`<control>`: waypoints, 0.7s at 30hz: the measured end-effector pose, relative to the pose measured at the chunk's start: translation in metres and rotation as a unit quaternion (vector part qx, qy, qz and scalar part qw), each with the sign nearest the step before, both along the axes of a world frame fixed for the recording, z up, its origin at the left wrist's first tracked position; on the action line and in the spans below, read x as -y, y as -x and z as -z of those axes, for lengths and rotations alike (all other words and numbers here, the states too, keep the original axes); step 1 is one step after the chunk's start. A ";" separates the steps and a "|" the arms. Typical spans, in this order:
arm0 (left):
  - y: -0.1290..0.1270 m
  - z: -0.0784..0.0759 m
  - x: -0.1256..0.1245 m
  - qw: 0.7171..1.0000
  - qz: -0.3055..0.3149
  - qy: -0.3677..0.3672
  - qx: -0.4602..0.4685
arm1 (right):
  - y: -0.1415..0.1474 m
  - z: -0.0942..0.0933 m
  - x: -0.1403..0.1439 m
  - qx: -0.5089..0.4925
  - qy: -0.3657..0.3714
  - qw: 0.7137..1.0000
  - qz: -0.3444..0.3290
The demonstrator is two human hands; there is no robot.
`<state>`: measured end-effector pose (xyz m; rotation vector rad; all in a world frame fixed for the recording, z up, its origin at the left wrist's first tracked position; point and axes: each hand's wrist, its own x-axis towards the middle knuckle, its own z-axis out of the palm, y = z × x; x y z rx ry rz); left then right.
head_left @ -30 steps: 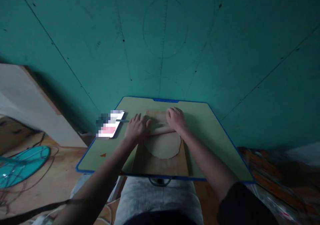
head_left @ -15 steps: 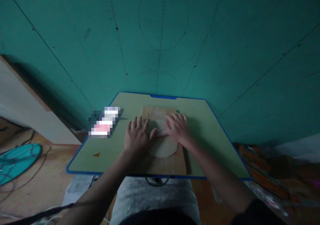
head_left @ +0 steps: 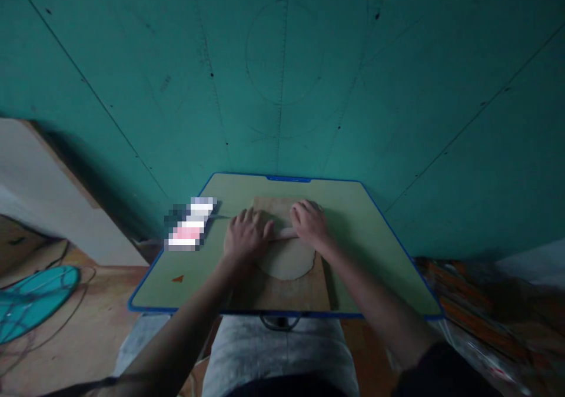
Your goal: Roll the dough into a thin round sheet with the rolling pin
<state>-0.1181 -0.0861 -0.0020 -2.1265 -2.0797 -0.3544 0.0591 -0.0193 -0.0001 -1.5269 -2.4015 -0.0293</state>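
A pale rolling pin (head_left: 285, 233) lies crosswise over a flat round sheet of dough (head_left: 288, 260) with an uneven edge. My left hand (head_left: 248, 234) is curled over the pin's left end, thumb toward the middle. Over the right end, my right hand (head_left: 310, 223) is closed with its fingers bent. Only the pin's short middle shows; both ends are hidden beneath my hands. Under the dough is a wooden board (head_left: 304, 295), standing on a small blue-edged table (head_left: 364, 255).
A phone-like object (head_left: 190, 225), blurred out, stands at the table's left side. An orange triangle mark (head_left: 178, 278) shows on the tabletop. The green wall (head_left: 282, 91) rises right behind the table. A white panel (head_left: 57, 197) leans at left, near a turquoise oval item (head_left: 39, 303) with cables.
My left hand's fingers were stretched out and spread; now they are bent over the rolling pin. My right hand's fingers have curled in more. The view has tilted slightly upward.
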 end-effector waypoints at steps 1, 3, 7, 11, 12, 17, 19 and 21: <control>-0.002 0.005 0.015 1.000 0.024 -0.018 -0.006 | -0.009 0.005 0.019 -0.009 -0.014 1.000 -0.024; -0.003 0.014 0.041 0.996 0.078 -0.034 -0.014 | -0.027 0.015 0.058 -0.022 -0.032 0.995 -0.095; -0.003 0.022 0.050 0.990 0.136 -0.036 -0.020 | -0.048 0.029 0.111 -0.028 -0.054 0.993 -0.102; -0.012 0.016 0.006 0.991 0.133 -0.009 -0.017 | -0.046 0.028 0.102 0.004 -0.044 0.998 -0.043; -0.016 0.013 -0.008 0.991 0.130 -0.003 -0.013 | -0.045 0.027 0.092 0.013 -0.039 0.999 -0.026; -0.037 0.003 -0.070 0.990 0.138 0.032 0.014 | -0.054 0.022 0.030 0.031 0.010 0.999 0.026; -0.042 0.000 -0.089 0.989 0.139 0.037 0.018 | -0.060 0.019 0.011 0.063 0.027 0.998 0.010; -0.047 -0.003 -0.103 0.990 0.138 0.038 0.019 | -0.064 0.016 -0.003 0.085 0.031 0.996 0.000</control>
